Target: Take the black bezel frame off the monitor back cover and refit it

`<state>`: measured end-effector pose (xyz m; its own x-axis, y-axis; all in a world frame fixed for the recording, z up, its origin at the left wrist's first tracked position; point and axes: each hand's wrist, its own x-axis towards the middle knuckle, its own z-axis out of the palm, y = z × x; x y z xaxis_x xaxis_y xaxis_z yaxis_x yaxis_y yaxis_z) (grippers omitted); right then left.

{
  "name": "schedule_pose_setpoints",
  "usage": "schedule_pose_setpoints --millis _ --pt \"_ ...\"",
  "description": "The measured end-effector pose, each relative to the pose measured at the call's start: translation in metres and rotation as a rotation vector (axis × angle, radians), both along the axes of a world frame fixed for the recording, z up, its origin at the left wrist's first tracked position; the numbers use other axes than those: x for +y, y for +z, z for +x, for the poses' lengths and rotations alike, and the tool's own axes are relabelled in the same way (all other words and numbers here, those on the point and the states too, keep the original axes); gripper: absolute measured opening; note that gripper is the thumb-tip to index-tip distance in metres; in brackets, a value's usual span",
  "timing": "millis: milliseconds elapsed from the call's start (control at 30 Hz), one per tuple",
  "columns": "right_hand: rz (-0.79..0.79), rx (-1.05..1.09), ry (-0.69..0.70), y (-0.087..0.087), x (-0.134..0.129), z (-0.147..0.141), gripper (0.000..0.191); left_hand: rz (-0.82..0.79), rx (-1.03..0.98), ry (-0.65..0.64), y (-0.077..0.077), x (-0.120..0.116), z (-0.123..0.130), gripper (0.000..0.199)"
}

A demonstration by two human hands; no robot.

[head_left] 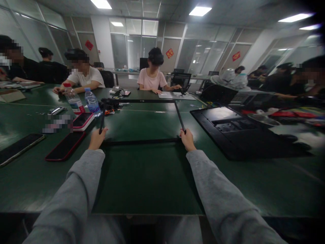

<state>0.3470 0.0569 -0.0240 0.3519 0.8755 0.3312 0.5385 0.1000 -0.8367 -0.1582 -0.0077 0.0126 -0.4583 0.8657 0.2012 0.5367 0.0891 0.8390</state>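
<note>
A thin black rectangular frame (142, 142), like a monitor bezel with an open middle, is held up over the green table (147, 176). My left hand (97, 139) is closed around its left side bar. Around the right side bar, near the lower corner, my right hand (188, 139) is closed too. Through the opening the green tabletop shows. To the right of my right hand lies a large black panel (223, 135), resembling a monitor's back cover, with a recessed section. A phone with a red edge (65, 146) lies left of my left hand.
Two plastic bottles (92, 101) stand beyond my left hand, near a pink-and-white boxy item (83, 121). Another phone (20, 147) lies at the far left. Cables and small parts (111, 105) sit behind the frame. Across the table a person in a pink shirt (152, 79) works; others sit around.
</note>
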Motion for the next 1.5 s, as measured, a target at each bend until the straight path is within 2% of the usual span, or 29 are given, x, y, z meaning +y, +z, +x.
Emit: schedule_pose_setpoints --millis 100,233,400,533,700,800,1033,1300,1500 --pt "-0.026 -0.009 -0.007 -0.001 0.000 0.001 0.038 -0.098 0.090 0.021 -0.002 0.003 -0.004 0.040" --pt "-0.050 -0.001 -0.006 -0.002 -0.001 0.001 0.053 -0.119 0.231 0.022 -0.006 0.003 -0.009 0.038" --pt "-0.060 -0.029 0.008 -0.001 -0.002 0.001 0.052 -0.179 0.427 0.088 -0.010 0.000 -0.012 0.044" --pt "-0.050 -0.087 0.017 -0.004 -0.001 0.003 0.047 -0.199 0.470 0.096 -0.012 0.000 -0.013 0.050" --pt "0.081 -0.330 -0.033 -0.011 0.004 0.008 0.030 -0.193 0.547 0.090 -0.016 0.001 -0.015 0.051" --pt "0.097 -0.406 -0.046 -0.015 0.007 0.011 0.026 -0.217 0.582 0.067 -0.018 0.001 -0.015 0.051" --pt "0.039 -0.479 -0.038 -0.016 0.008 0.012 0.029 -0.266 0.630 0.041 -0.014 -0.001 -0.012 0.050" --pt "0.052 -0.516 -0.038 -0.017 0.007 0.012 0.028 -0.284 0.637 0.053 -0.011 -0.004 -0.008 0.051" --pt "0.009 -0.530 -0.043 -0.013 0.003 0.009 0.029 -0.299 0.631 0.039 -0.010 -0.004 -0.008 0.051"
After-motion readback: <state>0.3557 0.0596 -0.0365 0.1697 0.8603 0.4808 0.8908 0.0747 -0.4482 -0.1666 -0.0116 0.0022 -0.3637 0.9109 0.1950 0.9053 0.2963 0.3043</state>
